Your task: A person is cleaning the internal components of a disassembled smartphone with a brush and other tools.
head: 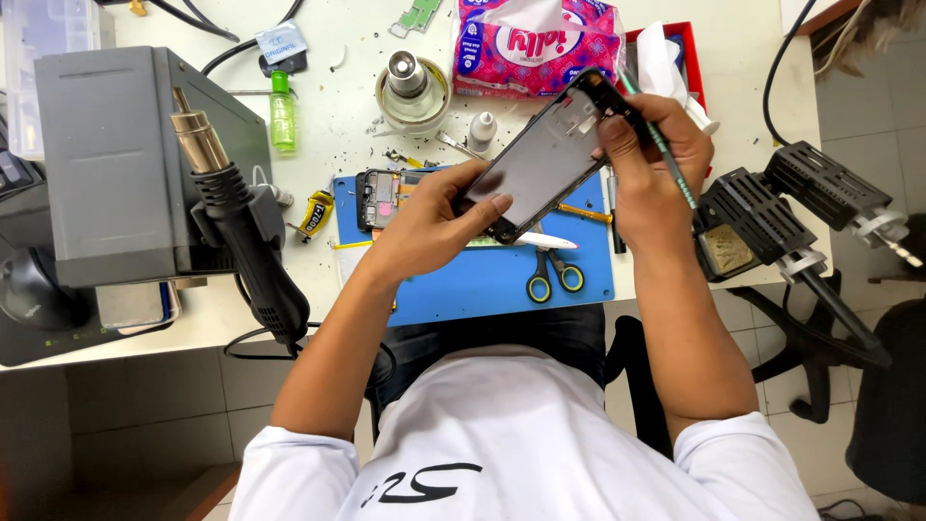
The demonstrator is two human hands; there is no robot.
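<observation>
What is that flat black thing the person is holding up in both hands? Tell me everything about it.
The phone screen frame is a thin black rectangular panel with a dark glossy face and bare cut-outs at its upper end. It is held tilted above the blue mat. The left hand grips its lower edge; the right hand, also holding a green tool, pinches the top.

Phone repair workshop, hot-air station (125, 164), soldering stand (752, 222), blue mat (482, 280)

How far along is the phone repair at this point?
Done: the phone is apart; an opened phone body lies on the blue mat. In hand: the left hand holds the black screen frame while the right hand works a green-handled tool at its top edge. Left: the two halves are not yet rejoined; the scissors and hot-air gun lie unused.
</observation>
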